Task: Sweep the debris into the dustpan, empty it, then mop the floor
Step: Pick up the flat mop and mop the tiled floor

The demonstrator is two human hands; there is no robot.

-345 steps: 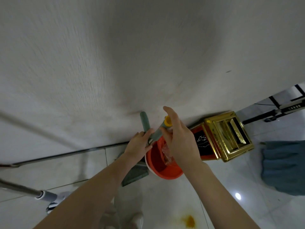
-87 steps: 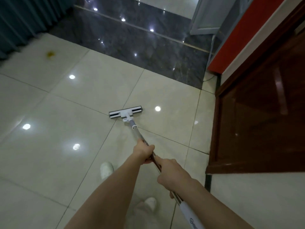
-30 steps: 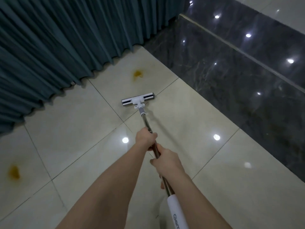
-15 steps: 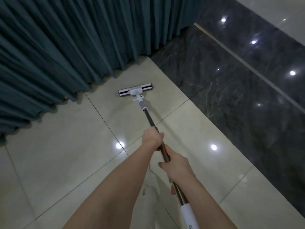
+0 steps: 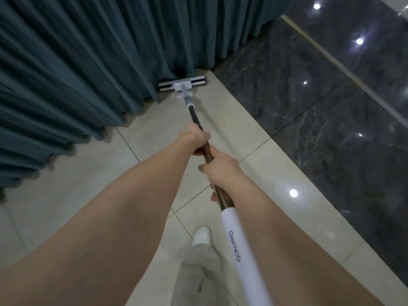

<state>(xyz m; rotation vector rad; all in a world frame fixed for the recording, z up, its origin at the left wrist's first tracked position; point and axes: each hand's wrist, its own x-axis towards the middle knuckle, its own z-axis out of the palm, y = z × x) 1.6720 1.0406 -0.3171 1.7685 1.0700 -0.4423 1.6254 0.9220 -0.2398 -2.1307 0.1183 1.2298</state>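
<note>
Lying flat at the floor's [image 5: 254, 151] far edge against the curtain [image 5: 77, 62] hem, the mop head [image 5: 182, 84] sits straight ahead, its pole [image 5: 195, 120] running back through the nearer, clenched left hand [image 5: 194, 140], then the gripping right hand [image 5: 220, 168].

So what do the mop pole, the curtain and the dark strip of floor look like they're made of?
Mop pole: looks like dark polished metal, with a matte white sleeve, probably plastic, printed with a logo.
Curtain: heavy teal woven fabric, matte, hanging in deep pleats.
Dark floor strip: glossy veined stone or stone-look tile, mirroring the ceiling lights.
</note>
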